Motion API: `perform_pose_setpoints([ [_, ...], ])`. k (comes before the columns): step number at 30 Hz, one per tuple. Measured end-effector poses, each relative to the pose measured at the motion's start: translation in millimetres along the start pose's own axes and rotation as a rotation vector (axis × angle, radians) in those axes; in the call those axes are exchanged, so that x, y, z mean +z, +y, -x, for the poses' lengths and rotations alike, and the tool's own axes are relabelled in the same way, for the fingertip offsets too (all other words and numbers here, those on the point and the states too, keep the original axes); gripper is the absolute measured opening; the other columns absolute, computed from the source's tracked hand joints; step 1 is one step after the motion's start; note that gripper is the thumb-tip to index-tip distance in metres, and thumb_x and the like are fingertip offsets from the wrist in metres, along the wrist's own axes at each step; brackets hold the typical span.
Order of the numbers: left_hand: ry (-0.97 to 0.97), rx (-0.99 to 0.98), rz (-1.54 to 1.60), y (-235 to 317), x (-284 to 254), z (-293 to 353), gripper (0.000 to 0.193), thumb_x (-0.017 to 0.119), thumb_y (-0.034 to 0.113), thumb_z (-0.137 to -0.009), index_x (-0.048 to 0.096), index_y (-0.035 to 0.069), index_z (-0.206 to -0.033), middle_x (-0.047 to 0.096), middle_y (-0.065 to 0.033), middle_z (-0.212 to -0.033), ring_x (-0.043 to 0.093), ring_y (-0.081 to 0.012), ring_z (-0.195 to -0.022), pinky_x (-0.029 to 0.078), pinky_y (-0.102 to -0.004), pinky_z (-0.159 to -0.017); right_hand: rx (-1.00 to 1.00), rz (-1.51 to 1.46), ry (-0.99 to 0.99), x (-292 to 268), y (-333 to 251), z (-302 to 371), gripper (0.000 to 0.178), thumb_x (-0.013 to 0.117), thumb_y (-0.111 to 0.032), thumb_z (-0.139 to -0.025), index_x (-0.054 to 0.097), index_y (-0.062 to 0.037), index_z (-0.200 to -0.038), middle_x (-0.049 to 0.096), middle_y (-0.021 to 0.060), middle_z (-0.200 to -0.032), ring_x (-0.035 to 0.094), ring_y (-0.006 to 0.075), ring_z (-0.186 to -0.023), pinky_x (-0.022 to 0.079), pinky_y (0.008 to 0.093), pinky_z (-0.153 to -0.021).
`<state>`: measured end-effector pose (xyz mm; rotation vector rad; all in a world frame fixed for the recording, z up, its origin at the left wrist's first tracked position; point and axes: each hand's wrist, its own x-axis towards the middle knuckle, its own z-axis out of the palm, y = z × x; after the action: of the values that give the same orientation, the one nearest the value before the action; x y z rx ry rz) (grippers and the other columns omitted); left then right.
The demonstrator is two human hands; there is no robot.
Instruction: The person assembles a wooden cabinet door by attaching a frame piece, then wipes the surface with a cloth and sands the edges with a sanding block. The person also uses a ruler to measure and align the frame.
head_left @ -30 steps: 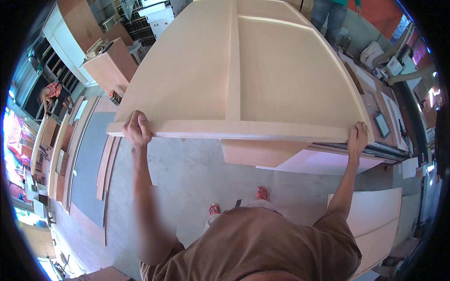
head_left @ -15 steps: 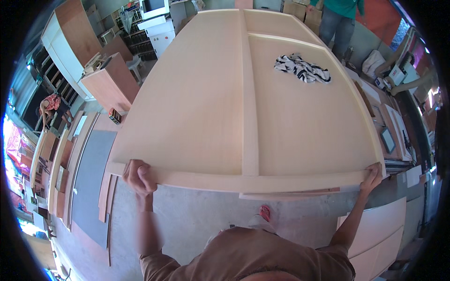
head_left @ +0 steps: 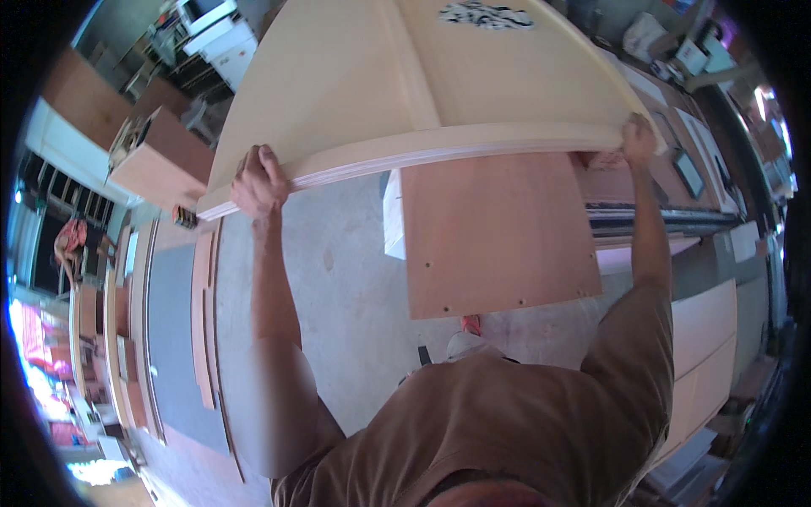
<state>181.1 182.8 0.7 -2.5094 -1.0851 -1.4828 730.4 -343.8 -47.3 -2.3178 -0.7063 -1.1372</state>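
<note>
A large pale wood panel (head_left: 312,93), framed with raised strips along its edges and down its middle, spans the upper part of the view. My left hand (head_left: 260,182) is closed around its near edge, close to the left corner. At the right corner my right hand (head_left: 639,139) grips the same edge. Both arms are stretched out forward. On the panel's far right part lies a crumpled black-and-white cloth (head_left: 487,15). Below the near edge shows a reddish plywood board (head_left: 498,237) with small holes, the top of a support with a white side (head_left: 394,215).
On the left floor lie a grey sheet (head_left: 177,329) and long wood strips (head_left: 205,321). A plywood box (head_left: 165,160) stands beyond the panel's left side, and a person (head_left: 74,241) bends over at far left. Pale boards (head_left: 705,363) lean at the right.
The panel and both hands have moved farther away, uncovering much of the plywood support. My arms have stretched out, and the view has shifted too. The person at the far end is out of view.
</note>
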Motion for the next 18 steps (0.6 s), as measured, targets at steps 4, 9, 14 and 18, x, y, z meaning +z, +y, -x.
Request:
perform_pose_setpoints([
  [4, -0.137, -0.138, -0.114, 3, 0, -10, 0.042, 0.046, 0.04, -0.101, 0.069, 0.007, -0.089, 0.071, -0.019, -0.095, 0.069, -0.0429, -0.09, 0.053, -0.0536, -0.075, 0.061, -0.115, -0.14, -3, -51, -13, 0.037, 0.049, -0.03, -0.098, 0.07, -0.006, -0.117, 0.07, 0.0198, -0.115, 0.065, 0.0435, -0.107, 0.051, 0.0512, -0.094],
  [9, -0.222, -0.127, -0.103, 13, 10, -13, 0.043, 0.047, 0.04, -0.101, 0.073, 0.006, -0.098, 0.071, -0.0199, -0.106, 0.067, -0.0436, -0.098, 0.052, -0.0548, -0.086, 0.038, 0.024, -0.024, -1, -41, -15, 0.035, 0.048, -0.031, -0.097, 0.069, -0.0056, -0.108, 0.07, 0.0184, -0.113, 0.064, 0.042, -0.108, 0.05, 0.0517, -0.096],
  [14, -0.167, -0.17, -0.056, 16, 4, -13, 0.038, 0.048, 0.034, -0.1, 0.072, 0.005, -0.099, 0.07, -0.0207, -0.112, 0.066, -0.0439, -0.102, 0.052, -0.0531, -0.09, 0.023, -0.071, -0.252, -13, -64, -20, 0.034, 0.052, -0.031, -0.095, 0.069, -0.004, -0.108, 0.067, 0.0197, -0.116, 0.061, 0.0402, -0.114, 0.049, 0.051, -0.099],
  [18, -0.158, -0.1, -0.046, 13, -14, 20, 0.04, 0.043, 0.036, -0.101, 0.072, 0.007, -0.103, 0.07, -0.02, -0.112, 0.065, -0.0433, -0.105, 0.05, -0.0548, -0.091, -0.013, -0.079, -0.26, -39, -42, -4, 0.033, 0.055, -0.031, -0.094, 0.067, -0.0027, -0.106, 0.066, 0.0195, -0.114, 0.061, 0.0402, -0.113, 0.049, 0.051, -0.097],
])
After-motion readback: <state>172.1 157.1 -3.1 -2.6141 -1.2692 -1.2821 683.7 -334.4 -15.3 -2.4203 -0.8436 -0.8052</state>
